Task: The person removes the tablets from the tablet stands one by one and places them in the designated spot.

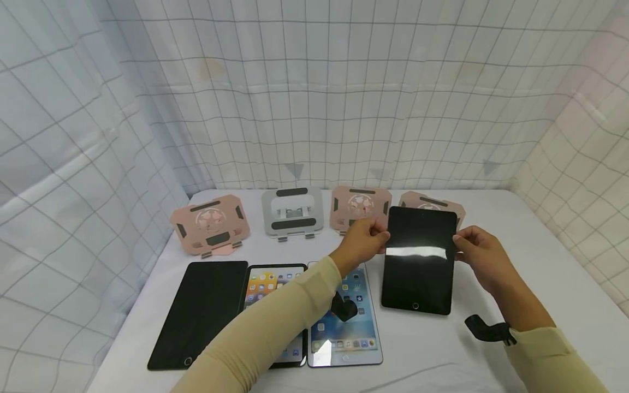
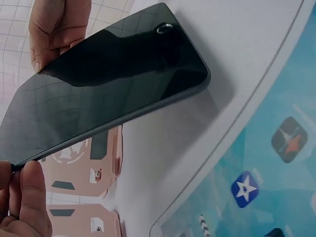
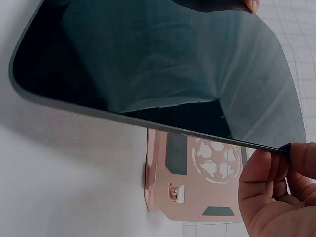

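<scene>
A small black tablet (image 1: pixel 419 261) with a dark screen is held tilted, its top end raised and its home-button end low by the white table (image 1: pixel 530 284). My left hand (image 1: pixel 362 240) pinches its upper left edge and my right hand (image 1: pixel 479 248) pinches its upper right edge. The left wrist view shows the dark tablet (image 2: pixel 108 84) from the side, with my left fingers (image 2: pixel 24 197) on its near edge. In the right wrist view the dark glass (image 3: pixel 163 69) fills the top, my right fingers (image 3: pixel 276 182) on its edge, a pink stand (image 3: pixel 197 177) behind.
Stands line the back of the table: pink (image 1: pixel 210 224), silver (image 1: pixel 293 212), pink (image 1: pixel 360 206), and pink (image 1: pixel 432 204) behind the held tablet. Flat in front lie a dark tablet (image 1: pixel 201 311) and two lit tablets (image 1: pixel 267 284), (image 1: pixel 351 322). Checked cloth walls surround the table.
</scene>
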Tool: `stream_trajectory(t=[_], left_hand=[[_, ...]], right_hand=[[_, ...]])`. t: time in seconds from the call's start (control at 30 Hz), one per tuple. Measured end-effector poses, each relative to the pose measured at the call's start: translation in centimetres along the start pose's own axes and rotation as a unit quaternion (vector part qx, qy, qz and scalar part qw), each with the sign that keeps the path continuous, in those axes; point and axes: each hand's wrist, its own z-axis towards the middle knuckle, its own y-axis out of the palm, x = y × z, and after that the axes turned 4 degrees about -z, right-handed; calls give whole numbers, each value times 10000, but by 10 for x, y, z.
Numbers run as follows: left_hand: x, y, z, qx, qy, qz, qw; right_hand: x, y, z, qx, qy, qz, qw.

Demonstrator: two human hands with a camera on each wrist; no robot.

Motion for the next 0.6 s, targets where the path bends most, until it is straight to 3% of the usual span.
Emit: stream_trajectory(t=[0.27, 0.6], left_hand=[[-8, -2, -6, 102, -199, 48, 9997], [-11, -3, -14, 68, -217, -185, 9996]], right_hand=[[4, 6, -4, -45, -158, -134, 9998], [4, 6, -5, -218, -105, -215, 9995]])
